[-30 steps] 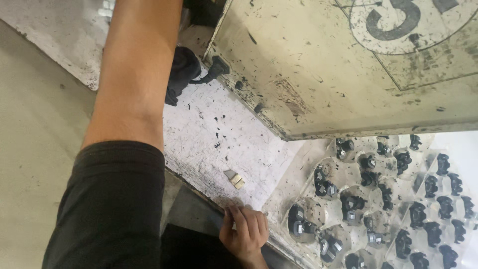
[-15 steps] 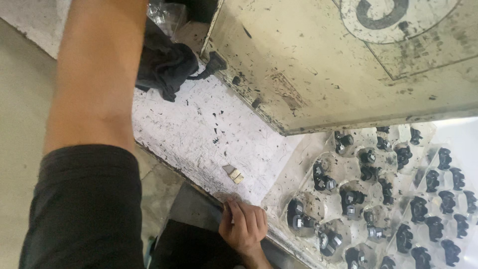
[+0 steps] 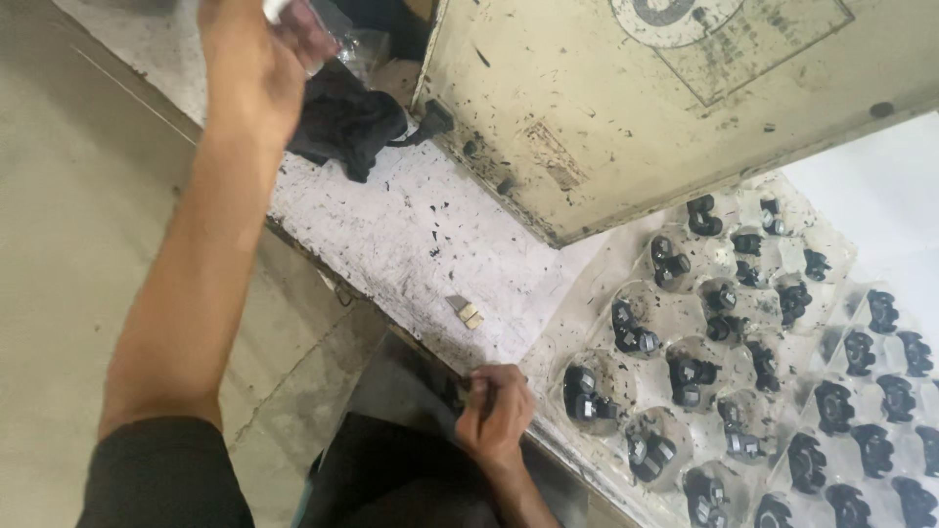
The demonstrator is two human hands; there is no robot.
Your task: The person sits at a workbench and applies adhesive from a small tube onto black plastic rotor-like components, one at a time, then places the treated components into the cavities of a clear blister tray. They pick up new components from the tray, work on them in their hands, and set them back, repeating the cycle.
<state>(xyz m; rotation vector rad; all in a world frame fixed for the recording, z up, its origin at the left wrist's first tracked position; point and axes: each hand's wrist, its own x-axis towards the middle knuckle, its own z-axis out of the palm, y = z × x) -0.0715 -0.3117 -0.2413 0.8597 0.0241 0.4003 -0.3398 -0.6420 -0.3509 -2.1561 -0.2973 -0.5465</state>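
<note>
Two hands showing, both the wearer's. Right hand (image 3: 499,411) is sitting nearest, fingers curled tight around a small dark part (image 3: 460,391) at the bench edge (image 3: 391,328); what the part is, can't tell. Just right of it a clear blister tray (image 3: 626,293) is lying on the bench, pockets holding small black parts (image 3: 685,376); a second tray (image 3: 880,391) is running off the right and bottom edges, so the count is cut off. A small pale block (image 3: 469,315) is lying loose on the speckled white benchtop, near the right hand but apart from it. Further out, a big scuffed cream panel (image 3: 626,108) is leaning over the tray's far end and hiding whatever is behind it. A black cloth (image 3: 342,122) is bunched on the bench by the panel's left corner. Left arm is stretching up across the left side, blocking part of the bench. Left hand (image 3: 249,59) is at the top edge, pinching clear plastic film (image 3: 357,44) above the cloth; fingertips are cropped by the frame, grip detail hard to make out.
</note>
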